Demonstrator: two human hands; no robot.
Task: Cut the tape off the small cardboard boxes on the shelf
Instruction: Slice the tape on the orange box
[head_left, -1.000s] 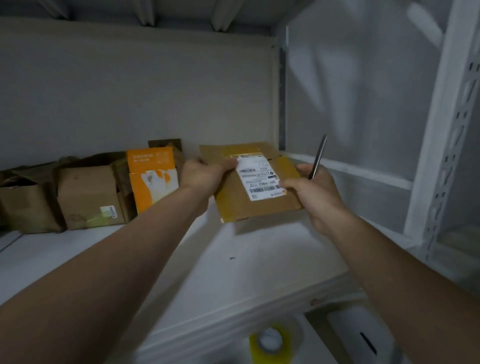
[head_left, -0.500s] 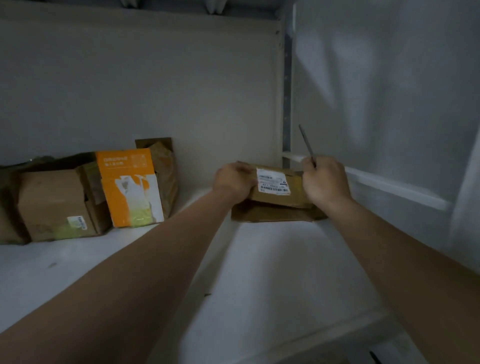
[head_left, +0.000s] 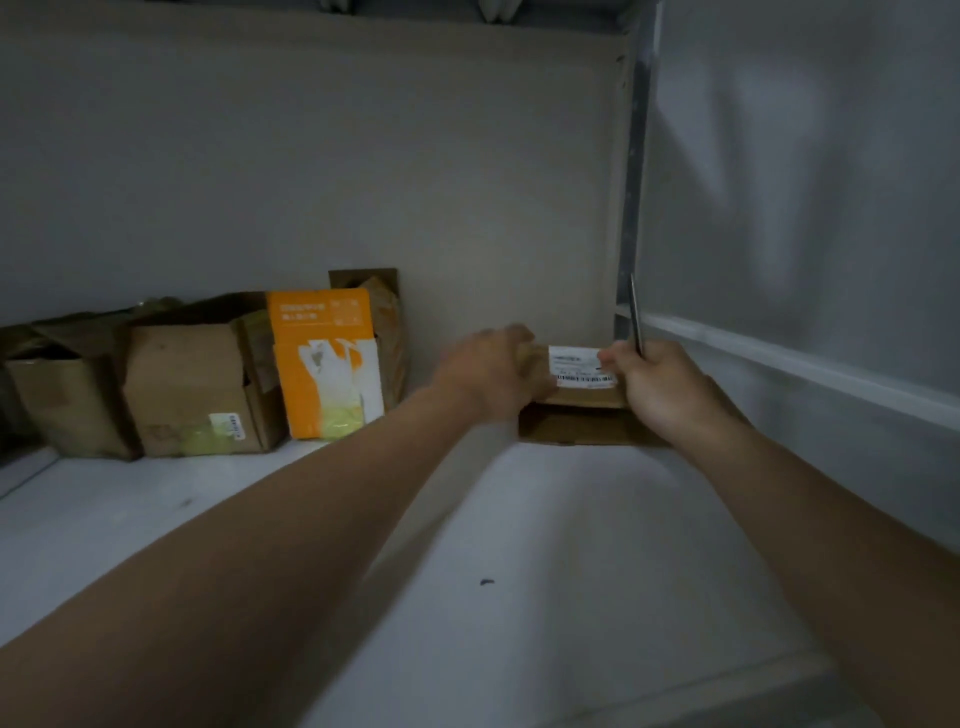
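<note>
A small flat cardboard box (head_left: 587, 395) with a white shipping label (head_left: 579, 366) sits at the back right of the white shelf (head_left: 545, 545), on top of another flat brown box (head_left: 576, 428). My left hand (head_left: 491, 376) grips the labelled box at its left end. My right hand (head_left: 657, 387) is at the box's right end and holds a thin metal blade (head_left: 636, 319) that points up. Whether the right fingers also touch the box is hidden.
At the back left stand several brown cardboard boxes (head_left: 189, 389) and an orange and white box (head_left: 327, 364) leaning against the rear wall. A white side panel (head_left: 805, 260) closes the shelf on the right. A small dark speck (head_left: 487, 582) lies mid-shelf.
The labelled box went from being held up near me to the back right corner of the shelf, onto the other flat box. Both arms stretched forward with it; the blade stayed in my right hand.
</note>
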